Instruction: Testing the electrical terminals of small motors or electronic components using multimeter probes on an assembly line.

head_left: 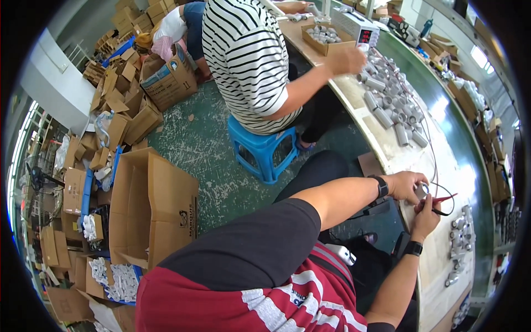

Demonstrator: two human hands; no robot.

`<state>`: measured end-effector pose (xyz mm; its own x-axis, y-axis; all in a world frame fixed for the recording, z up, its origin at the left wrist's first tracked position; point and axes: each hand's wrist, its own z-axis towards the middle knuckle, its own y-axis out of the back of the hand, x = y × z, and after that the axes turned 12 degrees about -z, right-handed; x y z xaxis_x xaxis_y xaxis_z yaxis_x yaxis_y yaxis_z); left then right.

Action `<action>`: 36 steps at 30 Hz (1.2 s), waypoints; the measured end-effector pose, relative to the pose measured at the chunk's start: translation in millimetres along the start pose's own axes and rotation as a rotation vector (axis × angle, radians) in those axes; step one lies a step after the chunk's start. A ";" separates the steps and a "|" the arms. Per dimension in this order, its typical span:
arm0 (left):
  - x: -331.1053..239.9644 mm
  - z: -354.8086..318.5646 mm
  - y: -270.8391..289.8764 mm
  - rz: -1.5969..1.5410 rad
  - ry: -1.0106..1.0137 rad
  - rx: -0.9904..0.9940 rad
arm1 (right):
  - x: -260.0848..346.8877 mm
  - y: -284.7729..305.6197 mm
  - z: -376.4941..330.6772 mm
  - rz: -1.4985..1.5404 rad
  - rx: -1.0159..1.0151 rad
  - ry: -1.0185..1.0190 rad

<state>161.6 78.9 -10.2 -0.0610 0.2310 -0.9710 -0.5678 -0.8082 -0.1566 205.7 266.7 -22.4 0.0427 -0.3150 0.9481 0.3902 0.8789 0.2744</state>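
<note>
At the edge of the pale workbench [442, 160], my left hand [405, 185] is closed around a short grey cylindrical part [422, 191] with a ring-like open end. Just below it, my right hand [426, 220] grips a red pointed probe [446, 198] with a black cable. The fingers of both hands almost meet at the part. Farther up the bench lies a heap of grey cylindrical parts [390, 99]. Several more small grey parts [462, 238] form a cluster beyond my right hand.
A co-worker in a striped shirt [243, 55] sits on a blue stool [263, 145], one hand blurred over the heap. Near that hand are a carton of parts [326, 40] and a white device with a red display [357, 27]. An open cardboard box [171, 199] stands behind me.
</note>
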 end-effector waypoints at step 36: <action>19.8 1.0 -1.8 0.112 -0.278 -0.082 | -3.2 -1.9 0.9 -0.046 -0.088 -0.023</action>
<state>160.5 85.4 -28.9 -0.3480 0.2687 -0.8981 -0.4772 -0.8754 -0.0770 203.9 266.4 -25.7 0.0019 -0.3452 0.9385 0.4708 0.8283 0.3037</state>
